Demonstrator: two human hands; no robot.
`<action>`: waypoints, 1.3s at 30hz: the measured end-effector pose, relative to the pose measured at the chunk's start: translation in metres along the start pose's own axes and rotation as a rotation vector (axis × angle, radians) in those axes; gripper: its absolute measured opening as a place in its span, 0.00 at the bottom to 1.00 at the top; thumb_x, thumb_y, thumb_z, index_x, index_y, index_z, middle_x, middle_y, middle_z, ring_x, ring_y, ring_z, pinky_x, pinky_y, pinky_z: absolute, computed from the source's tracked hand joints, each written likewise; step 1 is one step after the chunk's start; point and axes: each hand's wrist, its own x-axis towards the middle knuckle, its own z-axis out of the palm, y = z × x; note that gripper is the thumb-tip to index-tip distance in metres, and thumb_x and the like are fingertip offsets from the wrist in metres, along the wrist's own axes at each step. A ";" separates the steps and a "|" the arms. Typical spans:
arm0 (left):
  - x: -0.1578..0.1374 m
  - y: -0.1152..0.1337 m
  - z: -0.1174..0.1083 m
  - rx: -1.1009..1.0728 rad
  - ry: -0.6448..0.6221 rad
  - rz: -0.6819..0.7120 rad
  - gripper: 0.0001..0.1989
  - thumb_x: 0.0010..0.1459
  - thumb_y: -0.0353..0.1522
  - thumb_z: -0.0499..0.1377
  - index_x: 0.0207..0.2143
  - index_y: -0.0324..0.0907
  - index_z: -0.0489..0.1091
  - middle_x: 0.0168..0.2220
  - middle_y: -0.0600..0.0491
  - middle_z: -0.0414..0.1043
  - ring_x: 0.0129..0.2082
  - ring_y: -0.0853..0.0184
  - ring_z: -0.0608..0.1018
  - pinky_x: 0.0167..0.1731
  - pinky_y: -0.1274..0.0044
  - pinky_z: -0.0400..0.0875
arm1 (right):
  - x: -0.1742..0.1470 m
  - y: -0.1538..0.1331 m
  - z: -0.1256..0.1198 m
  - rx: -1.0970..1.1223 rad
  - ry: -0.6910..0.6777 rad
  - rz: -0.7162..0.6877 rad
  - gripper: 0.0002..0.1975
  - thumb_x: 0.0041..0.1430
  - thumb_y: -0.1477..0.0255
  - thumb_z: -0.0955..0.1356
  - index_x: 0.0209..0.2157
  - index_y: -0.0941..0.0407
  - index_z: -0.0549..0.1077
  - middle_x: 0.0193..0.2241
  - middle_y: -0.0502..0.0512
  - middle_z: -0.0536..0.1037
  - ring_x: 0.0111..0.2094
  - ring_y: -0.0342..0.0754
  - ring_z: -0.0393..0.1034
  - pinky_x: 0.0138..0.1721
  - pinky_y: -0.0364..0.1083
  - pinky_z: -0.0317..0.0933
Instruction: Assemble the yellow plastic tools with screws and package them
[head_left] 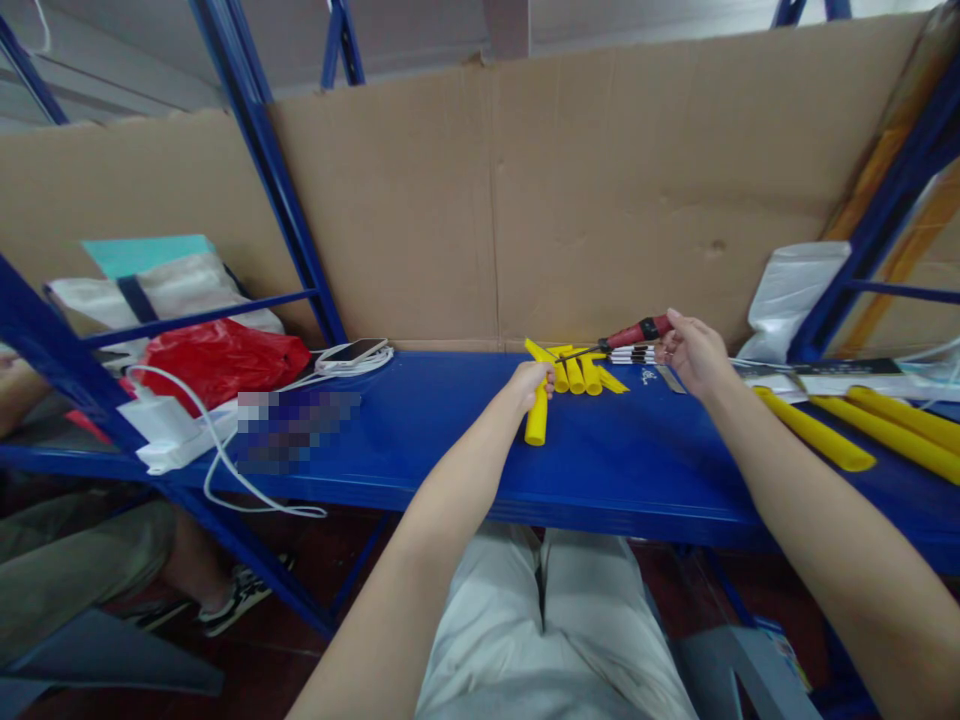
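Note:
My left hand (534,384) is closed around a short yellow tube (535,425), whose lower end points towards me above the blue shelf (442,400). In my right hand (694,350) is a screwdriver (637,333) with a red and black handle. Its thin dark shaft reaches left to the upper part of the tube, near my left fingers; whether the tip touches the tube I cannot tell. Just behind and right of my left hand lie several short yellow tubes (576,376) and a flat yellow piece (613,380). White sticks with dark bands (632,355) lie under the screwdriver's handle.
Longer yellow tubes (817,430) lie at the right. A silvery pouch (799,295) leans by the blue post. To the left are a phone (358,351), coiled white cable, a red bag (225,360) and a power strip (180,450). Cardboard (600,190) backs the shelf. Another person sits at far left.

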 end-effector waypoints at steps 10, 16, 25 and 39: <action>-0.005 0.005 -0.004 0.070 -0.041 -0.026 0.10 0.59 0.33 0.55 0.38 0.34 0.68 0.31 0.49 0.70 0.29 0.71 0.73 0.31 0.76 0.69 | 0.000 0.006 0.001 -0.109 0.087 0.011 0.13 0.47 0.67 0.72 0.24 0.56 0.63 0.10 0.40 0.57 0.11 0.37 0.55 0.12 0.38 0.51; -0.013 0.007 0.001 0.086 -0.052 -0.005 0.05 0.55 0.26 0.57 0.26 0.38 0.64 0.14 0.57 0.57 0.15 0.75 0.63 0.19 0.80 0.58 | -0.003 0.011 0.007 -0.001 0.267 0.042 0.13 0.49 0.71 0.69 0.21 0.55 0.59 0.09 0.38 0.52 0.09 0.35 0.48 0.09 0.37 0.47; -0.034 0.014 0.012 0.061 0.012 0.043 0.11 0.53 0.19 0.50 0.22 0.40 0.57 0.12 0.61 0.54 0.09 0.78 0.55 0.14 0.81 0.50 | 0.001 0.015 0.005 0.100 0.401 0.099 0.18 0.48 0.70 0.67 0.21 0.53 0.50 0.10 0.38 0.53 0.09 0.35 0.45 0.07 0.37 0.42; -0.028 0.014 0.005 -0.089 0.175 0.112 0.10 0.53 0.21 0.51 0.23 0.41 0.56 0.16 0.60 0.57 0.11 0.78 0.58 0.16 0.82 0.52 | -0.011 0.026 0.016 -0.186 0.080 0.244 0.10 0.50 0.74 0.65 0.20 0.56 0.59 0.07 0.39 0.51 0.08 0.36 0.47 0.09 0.37 0.44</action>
